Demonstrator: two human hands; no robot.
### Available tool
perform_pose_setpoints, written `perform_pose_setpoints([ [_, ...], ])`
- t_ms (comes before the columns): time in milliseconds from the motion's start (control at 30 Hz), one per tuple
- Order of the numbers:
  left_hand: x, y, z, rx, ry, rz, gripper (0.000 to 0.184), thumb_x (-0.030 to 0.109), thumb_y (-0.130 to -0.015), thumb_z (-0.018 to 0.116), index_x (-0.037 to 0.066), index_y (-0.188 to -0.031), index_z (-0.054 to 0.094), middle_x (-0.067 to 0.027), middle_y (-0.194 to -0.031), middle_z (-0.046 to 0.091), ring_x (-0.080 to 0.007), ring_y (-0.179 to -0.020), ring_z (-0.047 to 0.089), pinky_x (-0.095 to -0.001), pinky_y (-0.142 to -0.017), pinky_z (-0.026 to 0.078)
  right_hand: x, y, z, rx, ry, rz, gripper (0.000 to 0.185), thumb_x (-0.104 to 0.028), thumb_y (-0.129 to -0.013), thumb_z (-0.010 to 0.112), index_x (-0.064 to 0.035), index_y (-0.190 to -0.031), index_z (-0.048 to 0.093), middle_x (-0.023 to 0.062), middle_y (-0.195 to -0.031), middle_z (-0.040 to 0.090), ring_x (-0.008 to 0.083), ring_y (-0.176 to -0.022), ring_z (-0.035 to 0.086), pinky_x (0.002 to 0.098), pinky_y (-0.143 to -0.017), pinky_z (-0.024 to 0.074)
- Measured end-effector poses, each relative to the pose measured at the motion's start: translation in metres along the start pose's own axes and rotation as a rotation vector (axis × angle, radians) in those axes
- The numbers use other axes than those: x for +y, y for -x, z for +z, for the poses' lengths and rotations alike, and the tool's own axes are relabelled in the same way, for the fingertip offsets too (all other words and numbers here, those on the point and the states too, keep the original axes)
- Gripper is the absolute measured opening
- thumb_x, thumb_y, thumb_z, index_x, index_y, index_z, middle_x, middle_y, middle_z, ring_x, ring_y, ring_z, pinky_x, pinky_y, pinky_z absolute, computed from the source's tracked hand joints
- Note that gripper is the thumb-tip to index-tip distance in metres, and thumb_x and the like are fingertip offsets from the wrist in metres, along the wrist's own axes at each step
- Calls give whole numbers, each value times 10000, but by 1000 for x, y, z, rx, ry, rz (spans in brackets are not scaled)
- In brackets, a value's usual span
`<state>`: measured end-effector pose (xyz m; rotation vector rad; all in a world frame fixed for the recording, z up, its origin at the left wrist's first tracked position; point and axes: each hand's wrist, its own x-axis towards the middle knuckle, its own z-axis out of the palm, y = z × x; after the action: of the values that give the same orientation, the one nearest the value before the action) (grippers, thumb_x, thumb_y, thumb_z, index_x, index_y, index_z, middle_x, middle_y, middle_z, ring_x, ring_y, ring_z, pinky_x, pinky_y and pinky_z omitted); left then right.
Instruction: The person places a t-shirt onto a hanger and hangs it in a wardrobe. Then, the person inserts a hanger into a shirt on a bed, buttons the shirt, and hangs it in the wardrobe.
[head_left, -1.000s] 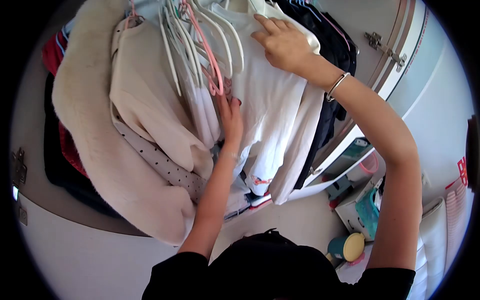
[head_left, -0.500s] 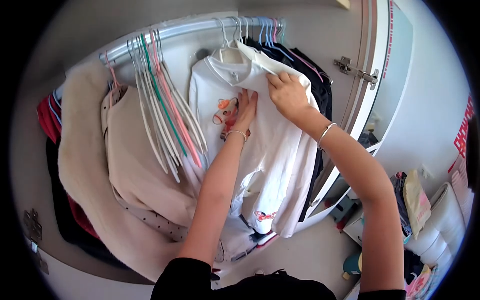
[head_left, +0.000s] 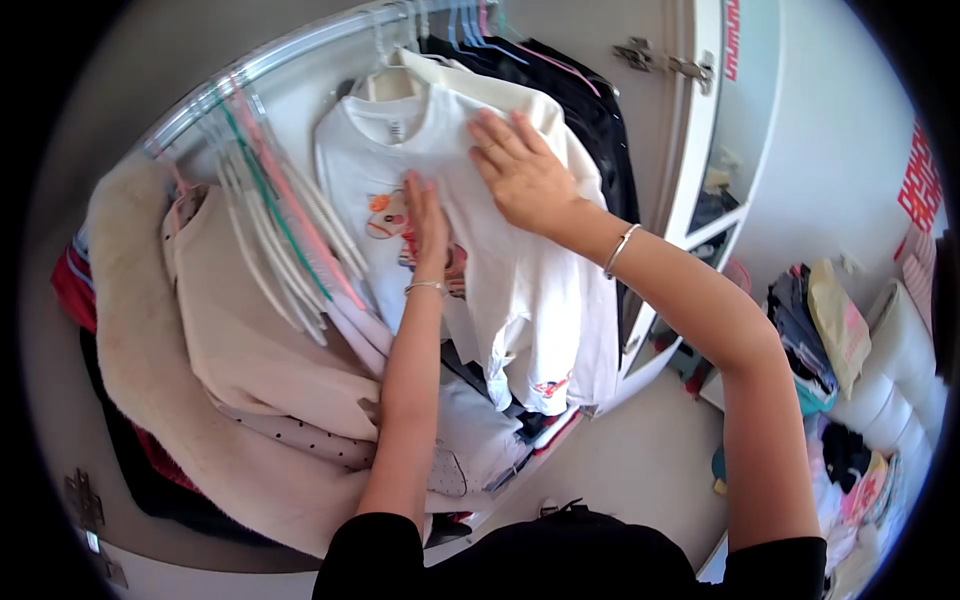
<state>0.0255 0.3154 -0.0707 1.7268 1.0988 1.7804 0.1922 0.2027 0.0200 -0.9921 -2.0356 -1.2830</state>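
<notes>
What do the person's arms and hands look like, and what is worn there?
The sleeves are black and short. The left hand has a thin, pale bracelet at its wrist; the right hand has a silvery bangle. No gloves are worn.

Animal print (head_left: pixel 388 216) on white shirt (head_left: pixel 490 270) partly covered by left hand (head_left: pixel 430 232); neck label (head_left: pixel 396 130) too small to read; cuff print (head_left: pixel 552 386) too small to make out; palm of right hand (head_left: pixel 525 178) turned out of view; black clothes (head_left: pixel 590 110) mostly hidden behind white shirt; red garment (head_left: pixel 75 290) largely hidden behind fur coat (head_left: pixel 130 300); bunched hangers (head_left: pixel 293 205) blurred; rail (head_left: pixel 270 62) cut off by top edge; person's black top (head_left: pixel 560 560) cut off by bottom edge
</notes>
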Motion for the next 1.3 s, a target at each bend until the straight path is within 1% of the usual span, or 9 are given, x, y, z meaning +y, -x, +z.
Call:
perform_pose_setpoints([
  [100, -22, 27, -8, 26, 105, 60, 584, 370, -947, 347, 5, -1387, 224, -174, -1462, 160, -270, -1360, 131, -345, -1091, 126, -17, 32, -6, 16, -75, -20, 323, -158, -776, 492, 14, -1027, 601, 151, -1258, 494, 284, -1262, 354, 448, -1086, 182],
  [200, 29, 92, -8, 59, 325, -48, 565, 360, -959, 331, -12, -1376, 247, -147, -1441, 221, -234, -1320, 226, -329, -1071, 181, -43, 76, -18, 37, -238, -22, 300, -145, -729, 531, -6, -978, 622, 147, -1159, 557, 281, -1181, 448, 444, -1056, 257],
  [333, 55, 174, -6, -69, 240, 14, 521, 332, -969, 283, -9, -1363, 280, -129, -1415, 283, -218, -1299, 265, -337, -1064, 191, -84, 150, -54, 31, -550, 91, 307, -114, -696, 571, -18, -984, 611, 147, -1132, 563, 289, -1148, 479, 416, -1007, 345],
  [500, 109, 281, 14, -135, 323, -84, 557, 394, -951, 267, 14, -1358, 287, -145, -1411, 292, -241, -1312, 259, -385, -1074, 203, -110, 226, -149, -127, -1401, 836, 430, -134, -805, 575, -45, -1219, 500, 119, -1277, 484, 276, -1161, 475, 381, -956, 400],
  [567, 130, 322, 28, -181, 652, -177, 577, 409, -938, 257, 19, -1363, 276, -156, -1392, 327, -259, -1310, 270, -394, -1065, 230, -114, 262, -176, 164, -2073, 1183, 549, -306, -871, 565, -98, -1342, 375, 104, -1352, 402, 227, -1209, 420, 371, -978, 372],
  [633, 164, 354, 43, -304, 1019, -420, 610, 461, -922, 277, 44, -1367, 283, -163, -1385, 341, -281, -1284, 316, -425, -1050, 255, -112, 293, -220, 525, -2307, 1255, 621, -363, -891, 506, -102, -1394, 254, 132, -1402, 320, 289, -1258, 363, 423, -1023, 310],
  [700, 190, 389, 64, -471, 1298, -633, 639, 505, -917, 274, 56, -1372, 281, -161, -1396, 322, -295, -1270, 330, -464, -1033, 289, -111, 331, -270, 709, -2328, 1273, 653, -394, -891, 488, -117, -1410, 205, 130, -1413, 300, 291, -1255, 366, 422, -1035, 287],
  [967, 307, 549, 145, -986, 1464, -1001, 632, 502, -923, 254, 57, -1371, 270, -154, -1408, 305, -291, -1282, 317, -479, -1051, 258, -130, 465, -482, 1090, -1749, 1508, 690, -416, -848, 536, -146, -1400, 224, 111, -1386, 346, 287, -1222, 408, 413, -1015, 325],
  [1300, 393, 681, 216, -1597, 1435, -1324, 607, 488, -917, 329, 50, -1338, 334, -153, -1338, 405, -282, -1211, 415, -455, -1001, 346, -186, 545, -615, 1509, -1114, 1548, 540, -387, -905, 420, -181, -1386, 285, 136, -1404, 327, 319, -1233, 392, 437, -1017, 317],
])
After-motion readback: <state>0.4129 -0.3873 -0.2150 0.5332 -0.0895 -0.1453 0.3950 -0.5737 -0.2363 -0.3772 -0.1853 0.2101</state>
